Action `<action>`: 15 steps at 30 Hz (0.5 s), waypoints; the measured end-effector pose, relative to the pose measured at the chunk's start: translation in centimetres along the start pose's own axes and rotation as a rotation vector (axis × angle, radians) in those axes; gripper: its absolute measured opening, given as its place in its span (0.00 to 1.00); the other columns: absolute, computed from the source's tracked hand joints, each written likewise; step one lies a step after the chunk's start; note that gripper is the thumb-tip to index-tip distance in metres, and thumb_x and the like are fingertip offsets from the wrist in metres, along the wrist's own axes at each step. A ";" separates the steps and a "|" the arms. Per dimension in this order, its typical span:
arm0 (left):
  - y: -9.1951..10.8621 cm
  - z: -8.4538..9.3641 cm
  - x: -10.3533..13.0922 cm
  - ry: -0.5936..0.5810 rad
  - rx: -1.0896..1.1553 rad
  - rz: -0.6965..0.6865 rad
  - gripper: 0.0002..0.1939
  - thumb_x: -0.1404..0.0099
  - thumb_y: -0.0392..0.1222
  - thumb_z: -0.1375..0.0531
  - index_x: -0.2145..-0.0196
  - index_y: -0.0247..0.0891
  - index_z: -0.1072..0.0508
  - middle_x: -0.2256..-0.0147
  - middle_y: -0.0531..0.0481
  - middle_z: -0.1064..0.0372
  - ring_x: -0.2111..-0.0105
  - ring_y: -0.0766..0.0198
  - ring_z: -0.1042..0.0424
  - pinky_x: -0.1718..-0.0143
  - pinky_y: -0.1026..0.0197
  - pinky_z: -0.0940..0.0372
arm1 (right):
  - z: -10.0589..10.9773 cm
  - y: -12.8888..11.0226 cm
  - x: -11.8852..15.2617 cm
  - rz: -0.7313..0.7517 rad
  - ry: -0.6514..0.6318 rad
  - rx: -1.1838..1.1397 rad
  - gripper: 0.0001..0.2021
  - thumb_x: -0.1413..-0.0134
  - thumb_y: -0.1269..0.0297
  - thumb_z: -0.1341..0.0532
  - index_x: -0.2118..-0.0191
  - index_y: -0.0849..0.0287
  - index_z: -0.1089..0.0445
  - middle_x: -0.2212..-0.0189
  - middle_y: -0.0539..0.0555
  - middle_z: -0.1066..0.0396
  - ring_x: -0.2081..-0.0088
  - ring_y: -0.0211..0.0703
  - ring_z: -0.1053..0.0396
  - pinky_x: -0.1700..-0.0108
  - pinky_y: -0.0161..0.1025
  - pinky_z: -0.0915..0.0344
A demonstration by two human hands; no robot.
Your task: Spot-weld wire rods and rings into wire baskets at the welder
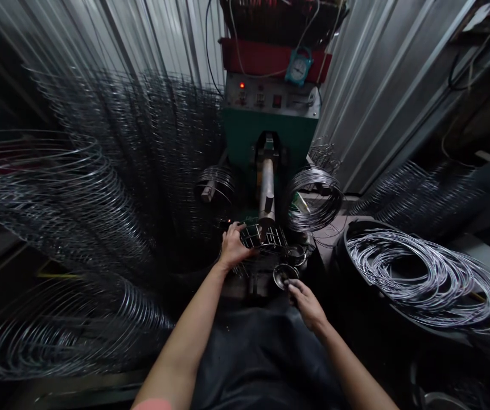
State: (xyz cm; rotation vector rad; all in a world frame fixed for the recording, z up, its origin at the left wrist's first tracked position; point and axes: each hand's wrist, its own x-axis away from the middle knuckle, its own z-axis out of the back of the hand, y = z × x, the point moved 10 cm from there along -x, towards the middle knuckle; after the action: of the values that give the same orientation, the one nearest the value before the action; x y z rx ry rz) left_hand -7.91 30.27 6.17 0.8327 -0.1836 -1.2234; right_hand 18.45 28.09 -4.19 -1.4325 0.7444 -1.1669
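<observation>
Under the pale machine arm (267, 185): a curved wire grid (265, 246) is sitting at the arm's lower end, directly ahead of the person.
Left hand (233, 247): it is gripping the grid's left edge, thumb on the near side, fingers reaching to the far side.
Right hand (307, 303): it is pinching the near edge of a small metal dish (279, 274) narrowly between thumb and fingers; whether anything is supporting the dish from below, I cannot tell.
Beyond the dish: a round metal ring (299, 262) is lying just beside the grid's right end.
Green machine (245, 122): it is showing a lit red lamp (242, 85), and a teal clock (299, 67) is hanging above its panel.
Flanking the arm: a thick wire coil (315, 219) is hanging on the right, a smaller coil (223, 172) on the left.
Black tub (358, 290): it is holding heaped wire loops (377, 256).
</observation>
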 end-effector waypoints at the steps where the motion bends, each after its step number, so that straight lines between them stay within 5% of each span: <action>1: -0.2 0.1 -0.3 0.003 -0.002 0.016 0.42 0.63 0.45 0.28 0.49 0.38 0.36 0.43 0.40 0.43 0.41 0.48 0.45 0.41 0.49 0.48 | 0.6 0.7 0.2 0.029 0.035 0.018 0.20 0.56 0.47 0.38 0.63 0.59 0.28 0.75 0.50 0.31 0.72 0.40 0.34 0.71 0.35 0.38; 9: -0.3 -0.6 -1.7 -0.061 0.007 0.062 0.41 0.60 0.47 0.29 0.48 0.39 0.37 0.43 0.39 0.43 0.41 0.48 0.44 0.42 0.49 0.48 | 3.2 5.0 3.7 0.380 0.167 0.455 0.18 0.47 0.47 0.44 0.66 0.57 0.26 0.67 0.58 0.25 0.63 0.50 0.27 0.58 0.45 0.31; 15: -4.7 -1.6 0.8 -0.180 0.134 0.121 0.58 0.61 0.51 0.28 0.38 0.41 0.54 0.35 0.34 0.67 0.36 0.40 0.64 0.40 0.34 0.66 | 4.4 5.8 6.0 0.530 0.189 0.600 0.17 0.41 0.53 0.48 0.61 0.56 0.27 0.64 0.59 0.25 0.62 0.48 0.26 0.58 0.44 0.29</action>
State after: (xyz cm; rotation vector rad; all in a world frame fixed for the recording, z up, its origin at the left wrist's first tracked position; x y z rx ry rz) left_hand -10.28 29.83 1.73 0.8148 -0.4600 -1.1812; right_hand 25.35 22.91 -7.90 -0.5824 0.7573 -0.9913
